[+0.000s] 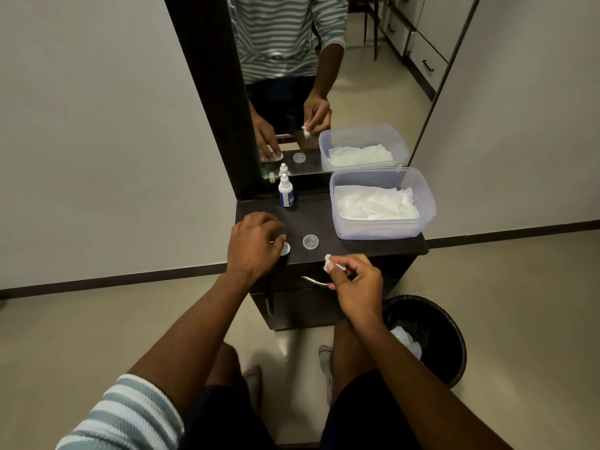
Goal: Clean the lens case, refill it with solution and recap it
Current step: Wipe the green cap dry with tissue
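Observation:
My left hand [255,245] curls over a small white lens case part [285,248] on the dark cabinet top [357,246], its fingers gripping it; most of the part is hidden under the hand. A clear round cap [310,242] lies open side up just to the right, apart from both hands. My right hand [355,282] hovers at the cabinet's front edge and pinches a small wad of white tissue [328,262] between thumb and fingers. A white solution bottle [285,191] with a blue label stands upright at the back left, capped.
A clear plastic tub [383,227] of white tissues sits at the back right against the mirror [324,76]. A black bin [425,336] with used tissue stands on the floor at the right. The cabinet has a metal drawer handle [313,280] below the edge.

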